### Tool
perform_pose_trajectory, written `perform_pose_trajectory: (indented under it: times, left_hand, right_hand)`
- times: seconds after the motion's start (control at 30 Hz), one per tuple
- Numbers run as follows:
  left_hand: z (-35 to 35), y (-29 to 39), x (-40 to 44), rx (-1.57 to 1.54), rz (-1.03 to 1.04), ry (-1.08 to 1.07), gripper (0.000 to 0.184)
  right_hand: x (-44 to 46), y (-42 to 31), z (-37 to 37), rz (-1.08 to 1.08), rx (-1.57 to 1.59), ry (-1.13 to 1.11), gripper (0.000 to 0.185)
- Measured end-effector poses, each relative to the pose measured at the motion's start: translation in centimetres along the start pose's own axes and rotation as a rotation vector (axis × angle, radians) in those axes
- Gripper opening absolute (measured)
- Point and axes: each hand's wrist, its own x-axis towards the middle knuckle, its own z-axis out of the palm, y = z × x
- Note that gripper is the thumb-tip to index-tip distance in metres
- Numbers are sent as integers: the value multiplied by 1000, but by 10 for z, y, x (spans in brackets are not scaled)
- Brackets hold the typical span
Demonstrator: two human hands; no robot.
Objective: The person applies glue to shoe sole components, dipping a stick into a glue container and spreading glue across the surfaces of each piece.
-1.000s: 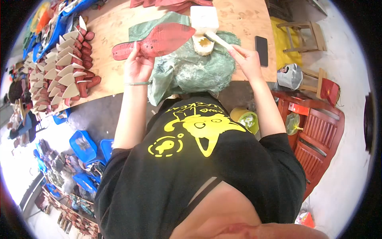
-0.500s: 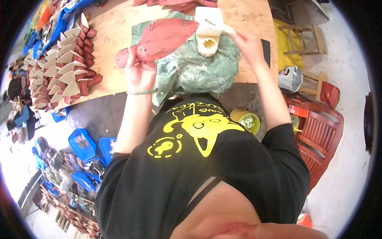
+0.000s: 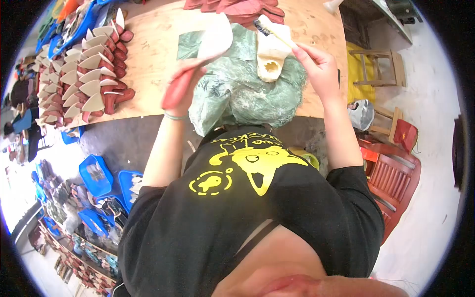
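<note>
My left hand [image 3: 184,84] grips a sole-shaped piece [image 3: 215,38] by its red narrow end, with its pale broad face turned up. Held in my right hand [image 3: 319,64] is a brush [image 3: 277,33] with dark bristles, its handle pinched between the fingers. The bristles are over a white container [image 3: 273,50], which has a ragged opening at its near end. Under the container lies a crumpled green plastic sheet [image 3: 250,94] on the wooden table [image 3: 153,37].
Rows of red pieces with pale pointed flaps [image 3: 91,74] stand on the table's left. More red pieces [image 3: 237,7] lie at the back. Blue baskets [image 3: 95,174] are at lower left. A wooden stool [image 3: 378,67] and a red-brown chair [image 3: 393,173] stand at right.
The piece in my left hand has turned from its red face to its pale face. My right hand has drawn back slightly, and the brush's bristles now show over the container.
</note>
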Motion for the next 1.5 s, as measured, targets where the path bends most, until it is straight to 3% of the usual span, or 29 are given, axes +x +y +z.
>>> perform_pose_trajectory:
  times: [0.07,0.17,0.27,0.37,0.47,0.57,0.73,0.83,0.93,1.03,1.13,1.2,1.23,1.27,1.33,1.4,1.5]
  left_hand:
    - [-9,0,7,188,273,-169,29]
    - [-13,21,6,289,209,-330,30]
    - [-19,26,4,393,267,-349,33]
    - [-25,20,1,372,246,-347,34]
    - [-28,16,-7,405,221,-334,34]
    - [-30,13,-5,428,188,-333,35]
    - [-31,3,-12,377,183,-360,34]
    - [-41,-3,-7,433,148,-344,34]
    - [-49,-21,-10,415,102,-279,33]
    - [-55,-23,-6,360,170,-250,34]
    - [-67,-30,-1,381,164,-191,36]
    - [-82,-46,16,465,173,-106,36]
    - [-90,-56,28,506,184,-61,36]
    - [-100,-71,48,537,170,-16,37]
    - [-126,-144,98,695,352,83,27]
    - [-144,-204,173,176,-97,333,24]
    - [-165,-288,240,171,-52,508,31]
  right_hand:
    - [-3,-14,5,1,-42,-52,28]
    - [-7,-16,21,-164,-75,-208,27]
    - [-1,-10,33,-518,-475,-237,24]
    - [22,-17,27,-302,-616,-201,24]
    - [72,-4,10,-446,-676,122,26]
    - [54,-35,25,-359,-471,-54,27]
    - [21,-17,97,-595,-752,-316,19]
    - [58,-23,79,-146,-469,-47,17]
    - [59,-19,74,-155,-320,-135,19]
    - [31,1,115,-481,-578,-260,21]
    - [77,16,103,-103,-639,-81,24]
    - [104,18,83,2,-65,-7,27]
    - [108,9,77,-22,-111,26,28]
    - [99,5,72,-35,-158,58,29]
    - [85,19,63,20,-171,37,30]
    - [53,42,59,42,-339,67,31]
    - [37,38,55,197,-353,58,29]
